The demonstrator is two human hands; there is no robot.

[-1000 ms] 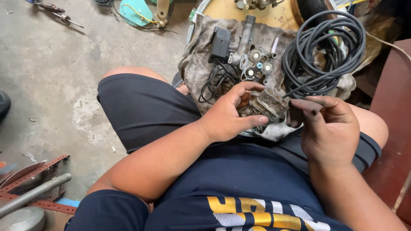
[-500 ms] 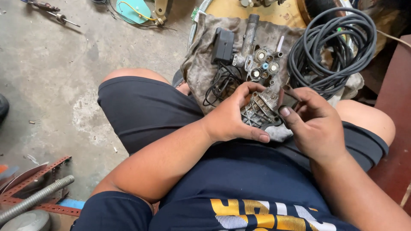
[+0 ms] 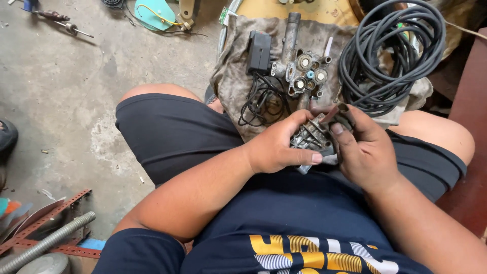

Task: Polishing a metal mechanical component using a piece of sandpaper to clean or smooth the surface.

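Observation:
I sit with a grey finned metal part (image 3: 310, 138) in my lap. My left hand (image 3: 276, 146) grips it from the left, thumb along its underside. My right hand (image 3: 364, 148) presses against its right side and pinches a small dark strip (image 3: 331, 113) at its top. Just beyond my hands a dirty cloth (image 3: 234, 77) is spread out. On it lie a metal valve block with round ports (image 3: 303, 71), a black box with a tangled cord (image 3: 259, 52) and a coil of black cable (image 3: 391, 50).
Concrete floor (image 3: 76, 91) lies to the left, with a screwdriver-like tool (image 3: 63, 23) at the far left and a turquoise part (image 3: 154, 12) at the top. A red slotted angle bar and a ribbed metal hose (image 3: 48, 238) lie at lower left. A dark red panel (image 3: 469, 127) stands at right.
My right hand has closed in from apart onto the metal part, bringing the small dark strip up to its top. My left hand has kept its hold.

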